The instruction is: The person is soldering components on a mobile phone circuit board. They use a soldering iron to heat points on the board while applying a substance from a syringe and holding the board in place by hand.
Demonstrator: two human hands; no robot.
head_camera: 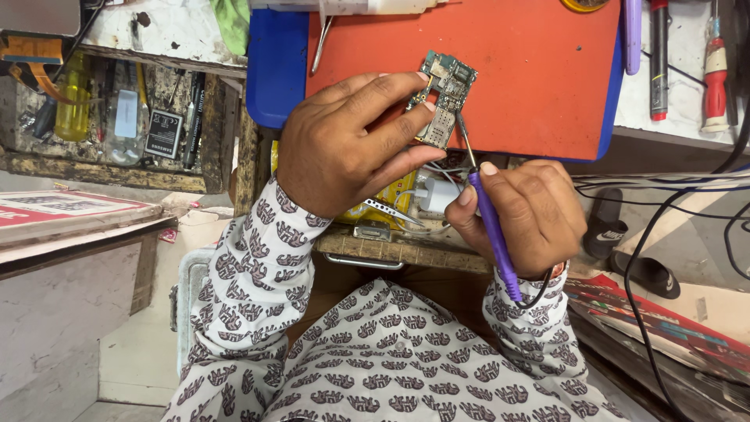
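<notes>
Nearest the camera is the person's patterned shirt (391, 367), white with dark brown motifs, filling the lower middle of the view with both sleeves running up to the hands.

The left hand (344, 148) holds a small green circuit board (442, 95) over the orange mat (531, 78). Its fingers (391, 86) are pinching the board by its left edge, index finger along the top and the others curled under; the board stands tilted, lifted off the mat rather than lying flat. A pair of metal tweezers (394, 212) pokes out from beneath this hand.

The right hand (523, 215) sits lower and to the right, its fingers pressed together around a purple-handled soldering iron (492, 227), thumb on top. The thin metal tip rises up and to the left and meets the board's lower right edge, just beside the left fingertips. A dark cord leaves the handle's rear end at the wrist.

The mat lies on a blue tray (273, 70) on the bench (391, 248). At the upper right lie a red screwdriver (715, 86) and a red-and-black pen-shaped tool (658, 62). A white charger (437, 194) sits below the mat.
</notes>
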